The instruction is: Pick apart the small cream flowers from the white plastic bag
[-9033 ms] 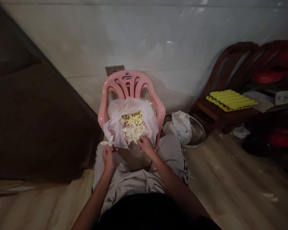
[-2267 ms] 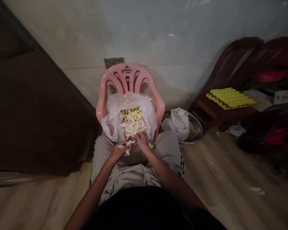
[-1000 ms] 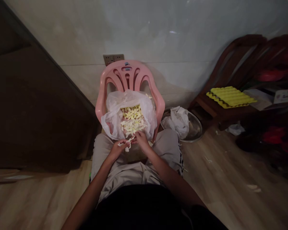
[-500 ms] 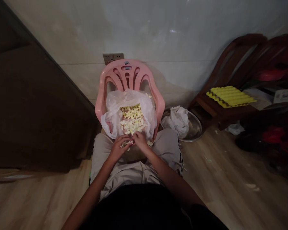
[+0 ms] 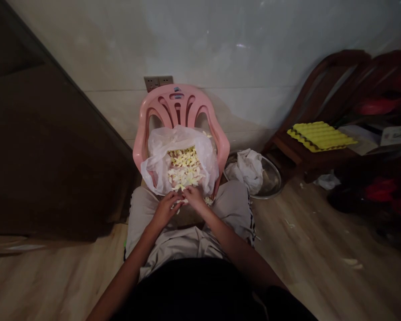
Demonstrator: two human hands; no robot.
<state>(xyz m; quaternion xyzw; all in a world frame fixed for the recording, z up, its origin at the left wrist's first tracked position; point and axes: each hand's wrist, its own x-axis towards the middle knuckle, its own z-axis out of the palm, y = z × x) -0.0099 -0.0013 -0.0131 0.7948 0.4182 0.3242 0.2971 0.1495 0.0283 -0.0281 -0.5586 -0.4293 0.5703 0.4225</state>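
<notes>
Close together at the front of the chair seat, my two hands work over small white flowers. My left hand (image 5: 167, 206) has its fingers curled, with some white flowers (image 5: 183, 201) at its fingertips. Beside it, my right hand (image 5: 194, 197) pinches at a white flower (image 5: 179, 187) that shows just beyond the fingertips. Ahead of both hands lies an open, crumpled white plastic bag (image 5: 158, 154), with many loose cream-white flowers (image 5: 184, 167) inside. More flowers (image 5: 208, 201) hang to the right of my right wrist. Whatever lies under the fingers is hidden.
The bag rests on a pink plastic chair (image 5: 222, 147) against the tiled wall. To its right stands a metal basin (image 5: 274, 185) holding a white bag (image 5: 250, 167). Yellow egg trays (image 5: 321, 135) lie on a dark wooden chair (image 5: 296, 149). A dark panel (image 5: 53, 156) borders the left.
My left hand has turned slightly and its fingers have drawn in. A white flower now shows at the fingertips between both hands. The bag and chair stay put.
</notes>
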